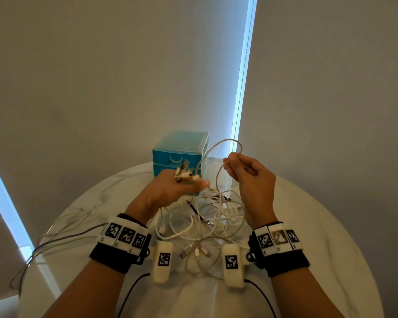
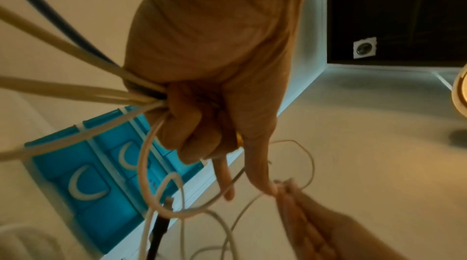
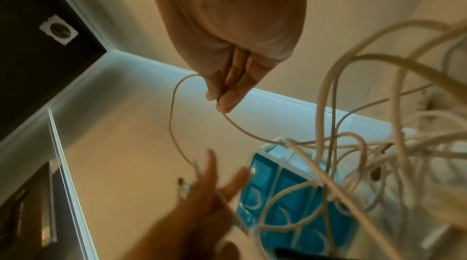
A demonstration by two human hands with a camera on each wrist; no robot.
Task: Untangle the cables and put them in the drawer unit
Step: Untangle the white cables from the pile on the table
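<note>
Two hands are up over the round white worktop (image 1: pixel 308 226), both busy with cord. The left hand (image 1: pixel 170 189) has its lower fingers curled round a bunch of plug ends (image 1: pixel 184 174) — white and dark connectors sticking up out of the fist, while the forefinger and thumb point outward. From the left wrist view, several pale cords and one dark one run out of that fist. The right hand (image 1: pixel 251 180) pinches a single thin cream cable (image 1: pixel 216 145) between thumb and fingertips; this cable arcs up in a loop at about 12 o'clock from the pinch and swings back down toward the left hand.

Below and between the wrists lies the tangle of cables (image 1: pixel 205 226), white loops heaped on the worktop with a black lead threaded through. At 12 o'clock, at the far edge of the worktop, stands the blue drawer unit (image 1: pixel 179 154) — its drawers, with their crescent handles, look pushed in. More loose cords (image 1: pixel 55 237) trail off the worktop at 9 o'clock.
</note>
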